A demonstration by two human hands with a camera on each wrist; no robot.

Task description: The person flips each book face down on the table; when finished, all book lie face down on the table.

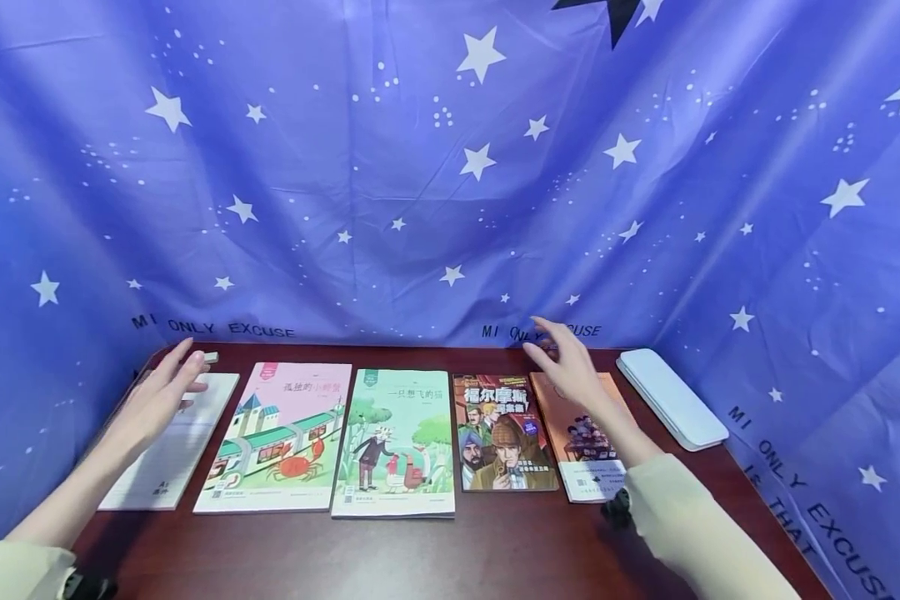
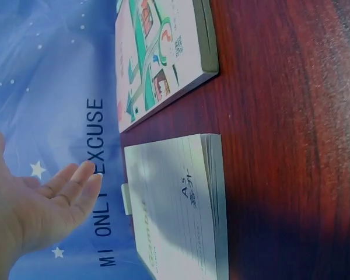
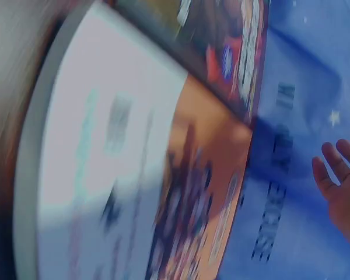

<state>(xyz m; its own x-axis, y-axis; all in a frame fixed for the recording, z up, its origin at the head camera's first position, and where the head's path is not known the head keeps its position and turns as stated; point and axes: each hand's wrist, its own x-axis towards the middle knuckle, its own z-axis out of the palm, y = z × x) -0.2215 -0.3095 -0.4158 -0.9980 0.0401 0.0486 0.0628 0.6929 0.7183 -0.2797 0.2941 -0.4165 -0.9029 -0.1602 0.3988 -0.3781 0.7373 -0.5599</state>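
Observation:
Several books lie in a row on a dark wooden table [image 1: 450,550]: a white notebook [image 1: 172,442], a pink train-and-crab book [image 1: 281,433], a green book [image 1: 397,442], a detective comic [image 1: 502,433] and an orange book [image 1: 581,433]. My left hand [image 1: 167,385] hovers open above the white notebook [image 2: 181,210], fingers [image 2: 76,184] straight, holding nothing. My right hand [image 1: 566,360] hovers open over the far end of the orange book [image 3: 204,175], fingers [image 3: 332,169] spread. The right wrist view is blurred.
A flat white case [image 1: 671,398] lies at the table's right edge. A small grey object [image 1: 210,357] sits beyond the notebook. A blue star-printed cloth [image 1: 450,167] walls in the back and both sides. Bare wood runs along the front edge.

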